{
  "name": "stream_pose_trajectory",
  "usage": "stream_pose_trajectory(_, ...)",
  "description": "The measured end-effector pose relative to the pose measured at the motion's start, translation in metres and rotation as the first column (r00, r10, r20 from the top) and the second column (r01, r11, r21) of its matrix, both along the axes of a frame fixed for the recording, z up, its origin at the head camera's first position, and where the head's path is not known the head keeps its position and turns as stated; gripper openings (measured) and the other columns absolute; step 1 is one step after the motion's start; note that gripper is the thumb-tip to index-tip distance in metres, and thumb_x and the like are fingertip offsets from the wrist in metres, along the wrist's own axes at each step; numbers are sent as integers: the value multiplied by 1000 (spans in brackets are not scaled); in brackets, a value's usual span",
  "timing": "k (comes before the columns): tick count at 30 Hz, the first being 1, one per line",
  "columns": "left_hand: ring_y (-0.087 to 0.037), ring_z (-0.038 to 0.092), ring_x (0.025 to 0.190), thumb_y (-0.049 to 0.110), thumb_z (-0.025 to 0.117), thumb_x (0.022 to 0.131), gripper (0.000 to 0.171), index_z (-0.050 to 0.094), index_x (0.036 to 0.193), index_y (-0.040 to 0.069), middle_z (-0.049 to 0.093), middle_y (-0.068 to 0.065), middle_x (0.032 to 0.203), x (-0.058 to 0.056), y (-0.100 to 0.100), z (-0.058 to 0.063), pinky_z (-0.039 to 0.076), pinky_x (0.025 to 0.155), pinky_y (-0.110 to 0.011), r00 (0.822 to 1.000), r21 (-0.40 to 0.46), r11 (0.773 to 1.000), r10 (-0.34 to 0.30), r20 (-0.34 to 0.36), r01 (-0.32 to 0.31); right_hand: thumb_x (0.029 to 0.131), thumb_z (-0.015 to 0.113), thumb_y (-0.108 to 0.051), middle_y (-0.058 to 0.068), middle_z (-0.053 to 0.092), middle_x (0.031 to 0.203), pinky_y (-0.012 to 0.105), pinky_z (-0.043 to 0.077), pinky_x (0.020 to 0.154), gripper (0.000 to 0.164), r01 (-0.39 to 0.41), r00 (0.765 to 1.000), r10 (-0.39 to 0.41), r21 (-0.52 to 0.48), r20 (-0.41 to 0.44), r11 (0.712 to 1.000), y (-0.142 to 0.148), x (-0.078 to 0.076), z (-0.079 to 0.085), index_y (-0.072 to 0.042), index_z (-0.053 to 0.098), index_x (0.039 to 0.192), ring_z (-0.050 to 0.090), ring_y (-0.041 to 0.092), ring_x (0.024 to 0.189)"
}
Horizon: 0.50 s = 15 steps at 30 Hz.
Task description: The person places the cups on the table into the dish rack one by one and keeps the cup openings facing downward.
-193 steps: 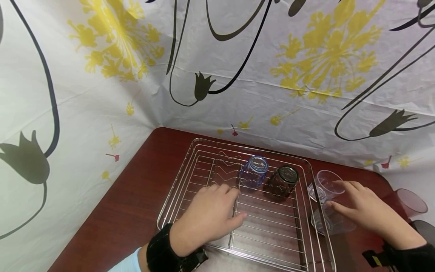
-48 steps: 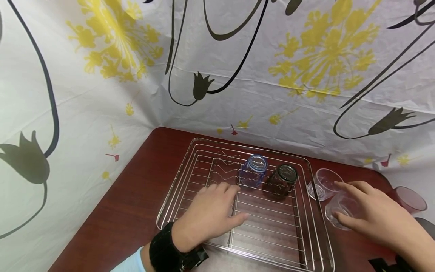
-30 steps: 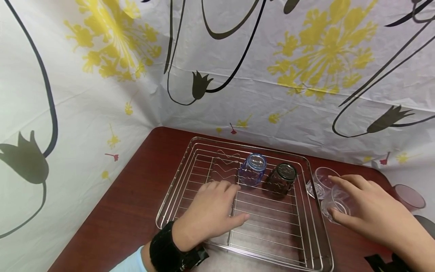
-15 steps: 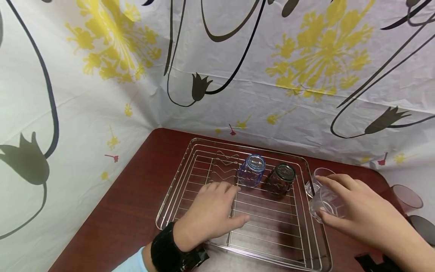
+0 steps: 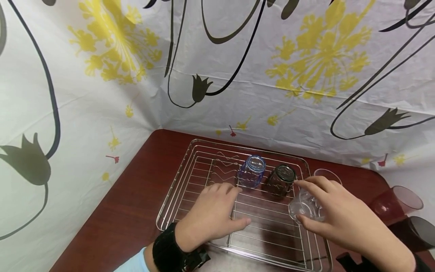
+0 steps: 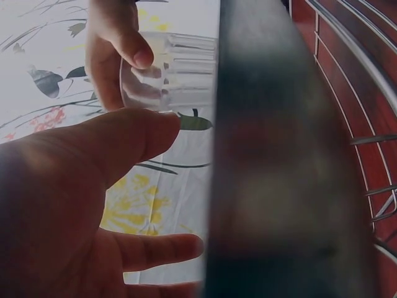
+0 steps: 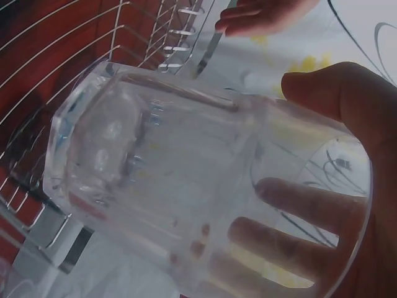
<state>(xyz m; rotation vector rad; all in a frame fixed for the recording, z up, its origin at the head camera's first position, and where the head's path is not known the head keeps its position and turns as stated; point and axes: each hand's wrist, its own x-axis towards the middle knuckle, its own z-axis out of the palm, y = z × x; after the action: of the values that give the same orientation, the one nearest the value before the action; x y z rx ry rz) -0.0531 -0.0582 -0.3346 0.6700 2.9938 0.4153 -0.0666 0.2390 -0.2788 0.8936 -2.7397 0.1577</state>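
Observation:
My right hand (image 5: 343, 215) grips a clear drinking glass (image 5: 300, 207) above the right side of the wire rack (image 5: 258, 243). Fingers and thumb wrap its rim end, and the thick faceted base (image 7: 99, 143) points away from the palm. My left hand (image 5: 212, 209) stays over the rack's left half, fingers extended and thumb out, holding nothing. Its fingertips pass behind a blurred metal bar (image 6: 279, 155) in the left wrist view. Beyond it, a blue glass (image 5: 252, 172) and a dark glass (image 5: 280, 181) stand upside down on the rack.
Behind my right hand, the rim of another clear glass (image 5: 331, 172) shows. A reddish glass (image 5: 395, 202) and a dark grey glass (image 5: 416, 232) lie on the red-brown table (image 5: 127, 192) at the right. A patterned white cloth (image 5: 258, 102) rises behind the table.
The right hand has carried the clear glass left, from the table beside the rack to over the rack's right side. The left hand has hardly moved.

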Motion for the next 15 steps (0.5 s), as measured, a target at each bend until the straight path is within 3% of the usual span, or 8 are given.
stream_pose_trajectory(15, -27, 55, 128, 69, 60, 87, 78, 53, 142, 14, 58, -8, 137, 0, 1, -1, 44, 108, -46, 1000, 11, 1000, -20, -5, 20, 69, 86, -45, 0, 60, 122, 44, 56, 71, 72, -63, 997, 62, -12, -35, 998, -24, 6, -4, -20, 61, 132, 62, 22, 104)
